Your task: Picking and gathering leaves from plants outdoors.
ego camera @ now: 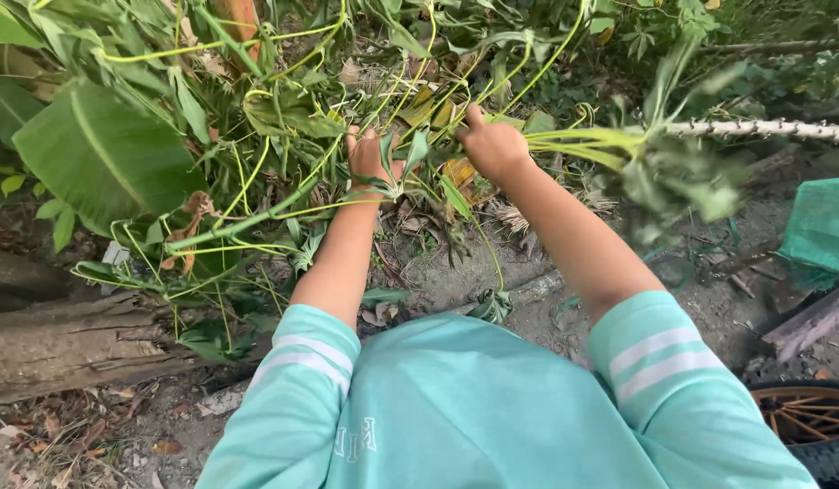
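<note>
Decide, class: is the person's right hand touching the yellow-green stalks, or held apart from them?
Touching. The head view shows the right hand closed around the yellow-green stalks, which run out from its fist toward the right.

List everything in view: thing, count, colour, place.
leafy stems: many, yellow-green, heaped ahead of both hands
broad leaf: one, green, far left
log: one, brown, lower left on the ground
thorny stalk: one, pale, upper right
green mesh: one, right edge
wheel: one, rusty spokes with black tyre, bottom right corner
dry leaves: several, brown, lower left
left hand: gripping stems
right hand: closed on stems
sleeves: two, mint with white stripes
</note>
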